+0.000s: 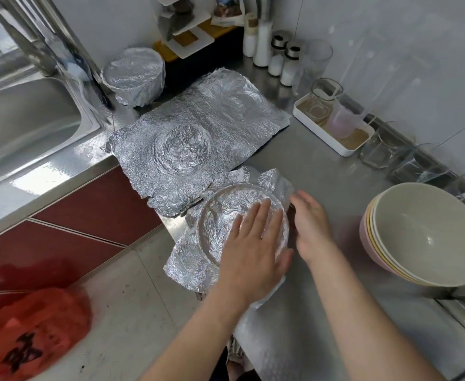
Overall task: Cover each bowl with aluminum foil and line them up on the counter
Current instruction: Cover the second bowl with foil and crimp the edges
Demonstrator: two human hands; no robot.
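Left hand point(253, 243) lies flat on top of the foil sheet point(190, 257), fingers straight, palm pressing down, gripping nothing. Right hand point(311, 226) sits edge-on against the right side of the bowl point(204, 213), fingers extended and closed on nothing, apparently patting the foil to the wall.

The bowl stands at the front edge of the steel surface point(322, 166), and its round rim shows as a ridge through the sheet. The foil is thin, crinkled and very light. My read is that it will hold whatever crease it's given, but it tears easily at the rim and can slide on a smooth bowl. Loose flaps stick out at the near left and the far side. Those corners look like the place to take hold, folding them down and under while a flat palm steadies the top.

Behind, spare foil point(226, 111) lies spread out, one piece stamped with a round dent. A wrapped bowl point(133, 75) stands at the back by the sink point(19, 119). To the right is a stack of bowls point(429, 235), bare, smooth and matte, cream over yellow and pink. They look stiff and probably light, easiest lifted by the rim. Clear glasses point(377, 152) crowd the wall beside them, so take care there.
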